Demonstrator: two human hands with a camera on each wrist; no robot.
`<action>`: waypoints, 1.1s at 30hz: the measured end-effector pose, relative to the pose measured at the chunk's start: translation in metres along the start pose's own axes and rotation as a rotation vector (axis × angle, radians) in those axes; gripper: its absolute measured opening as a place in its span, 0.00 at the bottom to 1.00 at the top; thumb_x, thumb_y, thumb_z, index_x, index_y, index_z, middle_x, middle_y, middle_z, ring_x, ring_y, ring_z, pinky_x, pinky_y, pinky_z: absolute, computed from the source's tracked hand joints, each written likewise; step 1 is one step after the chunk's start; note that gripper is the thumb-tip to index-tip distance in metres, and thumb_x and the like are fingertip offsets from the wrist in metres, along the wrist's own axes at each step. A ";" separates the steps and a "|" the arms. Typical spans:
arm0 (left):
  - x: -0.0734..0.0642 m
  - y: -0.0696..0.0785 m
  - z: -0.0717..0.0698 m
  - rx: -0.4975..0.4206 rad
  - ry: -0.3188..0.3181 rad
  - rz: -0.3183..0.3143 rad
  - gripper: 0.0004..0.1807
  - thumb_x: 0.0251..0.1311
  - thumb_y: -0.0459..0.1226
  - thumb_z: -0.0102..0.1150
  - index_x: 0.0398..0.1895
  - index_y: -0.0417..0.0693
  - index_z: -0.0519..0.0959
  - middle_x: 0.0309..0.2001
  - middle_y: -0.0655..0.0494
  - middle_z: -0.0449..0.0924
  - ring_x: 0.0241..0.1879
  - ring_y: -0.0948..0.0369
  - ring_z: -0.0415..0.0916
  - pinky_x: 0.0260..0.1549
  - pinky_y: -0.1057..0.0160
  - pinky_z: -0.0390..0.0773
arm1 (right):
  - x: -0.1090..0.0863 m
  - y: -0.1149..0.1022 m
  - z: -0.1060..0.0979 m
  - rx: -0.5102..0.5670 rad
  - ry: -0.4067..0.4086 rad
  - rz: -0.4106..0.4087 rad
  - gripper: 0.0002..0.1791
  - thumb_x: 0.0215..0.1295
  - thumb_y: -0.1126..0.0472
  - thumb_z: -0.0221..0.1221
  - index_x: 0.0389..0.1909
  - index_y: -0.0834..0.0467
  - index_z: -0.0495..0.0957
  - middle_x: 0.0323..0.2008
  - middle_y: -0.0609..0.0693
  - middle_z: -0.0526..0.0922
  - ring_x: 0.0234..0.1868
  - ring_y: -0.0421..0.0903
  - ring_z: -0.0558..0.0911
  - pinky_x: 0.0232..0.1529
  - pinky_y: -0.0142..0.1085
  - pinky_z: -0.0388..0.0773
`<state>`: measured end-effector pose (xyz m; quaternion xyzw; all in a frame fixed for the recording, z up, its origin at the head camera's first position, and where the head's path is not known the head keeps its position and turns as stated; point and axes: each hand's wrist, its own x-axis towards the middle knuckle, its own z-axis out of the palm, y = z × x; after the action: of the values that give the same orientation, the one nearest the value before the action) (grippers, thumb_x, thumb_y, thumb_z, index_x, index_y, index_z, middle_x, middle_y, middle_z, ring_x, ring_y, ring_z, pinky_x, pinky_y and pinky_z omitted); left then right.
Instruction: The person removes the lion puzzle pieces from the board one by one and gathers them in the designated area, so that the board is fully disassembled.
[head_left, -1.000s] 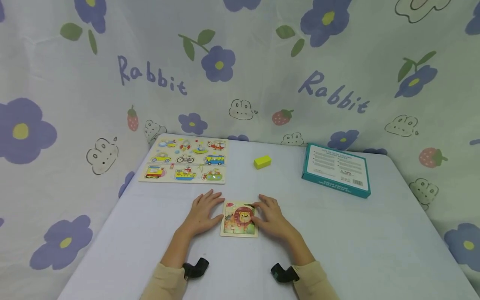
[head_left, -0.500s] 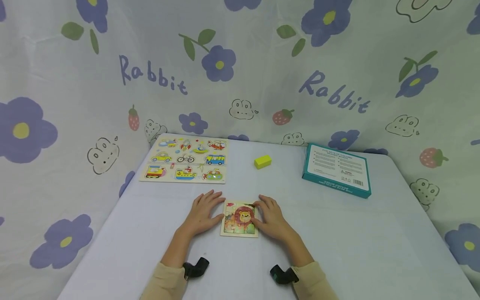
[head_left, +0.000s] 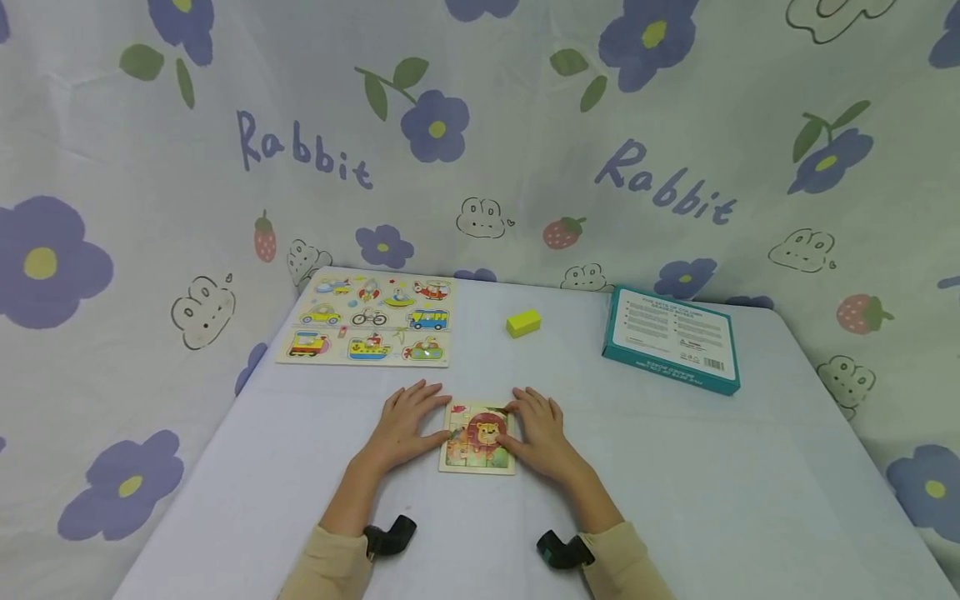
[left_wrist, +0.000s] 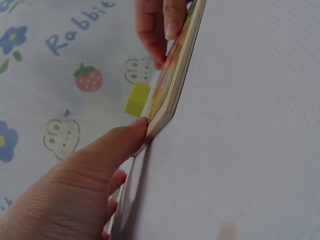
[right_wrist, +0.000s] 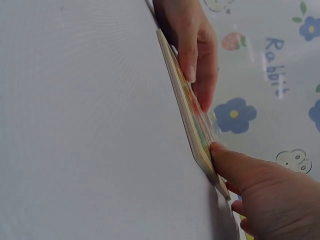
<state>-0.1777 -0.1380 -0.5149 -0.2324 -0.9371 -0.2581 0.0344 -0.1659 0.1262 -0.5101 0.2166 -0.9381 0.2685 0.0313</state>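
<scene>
A small wooden lion jigsaw puzzle (head_left: 478,454) lies flat on the white-covered table between both hands. My left hand (head_left: 403,429) rests at its left side, thumb tip on the edge and the other fingers spread on the cloth, pointing away. On the opposite side, my right hand (head_left: 542,437) lays its thumb on the picture, over the right part of the lion, with the index fingertip near the upper right corner. From the left wrist view, the left thumb (left_wrist: 132,137) presses on the rim. In the right wrist view, the right thumb (right_wrist: 225,157) touches the board's upper face.
Behind the puzzle at the left lies a larger vehicle puzzle board (head_left: 367,321). A yellow block (head_left: 523,323) stands at the back middle. Farther right is a teal and white box (head_left: 672,337). A rabbit-print cloth (head_left: 480,150) hangs along the table's back edge.
Both hands stay at the puzzle. The right thumb has slid slightly left over the picture, and the left thumb tip sits a touch farther onto the edge.
</scene>
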 end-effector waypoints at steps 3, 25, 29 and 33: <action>0.000 0.000 0.000 -0.005 0.004 0.005 0.33 0.51 0.56 0.60 0.59 0.54 0.71 0.65 0.54 0.62 0.67 0.51 0.48 0.62 0.45 0.43 | 0.001 0.000 0.000 0.020 -0.003 0.000 0.24 0.56 0.47 0.62 0.49 0.56 0.69 0.63 0.58 0.63 0.66 0.56 0.55 0.61 0.58 0.42; 0.001 0.000 0.000 -0.013 0.023 0.004 0.32 0.50 0.56 0.61 0.58 0.54 0.73 0.64 0.53 0.63 0.67 0.50 0.50 0.61 0.44 0.44 | 0.004 0.004 0.003 0.112 0.181 -0.055 0.17 0.50 0.59 0.68 0.41 0.57 0.75 0.51 0.53 0.75 0.56 0.53 0.64 0.52 0.51 0.57; 0.000 0.000 0.001 -0.014 0.033 0.013 0.32 0.50 0.56 0.61 0.58 0.53 0.73 0.64 0.53 0.64 0.66 0.50 0.51 0.61 0.44 0.45 | 0.004 0.004 0.004 0.099 0.193 -0.054 0.17 0.50 0.62 0.67 0.42 0.58 0.76 0.45 0.51 0.78 0.54 0.51 0.66 0.52 0.51 0.56; 0.000 -0.001 0.001 -0.017 0.029 0.011 0.32 0.50 0.56 0.61 0.58 0.54 0.73 0.64 0.52 0.64 0.66 0.50 0.50 0.61 0.44 0.45 | 0.004 0.004 0.006 0.105 0.178 -0.049 0.17 0.51 0.63 0.67 0.43 0.58 0.77 0.40 0.47 0.80 0.50 0.47 0.68 0.54 0.50 0.55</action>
<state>-0.1775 -0.1380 -0.5161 -0.2340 -0.9331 -0.2690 0.0473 -0.1712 0.1244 -0.5168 0.2162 -0.9106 0.3345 0.1099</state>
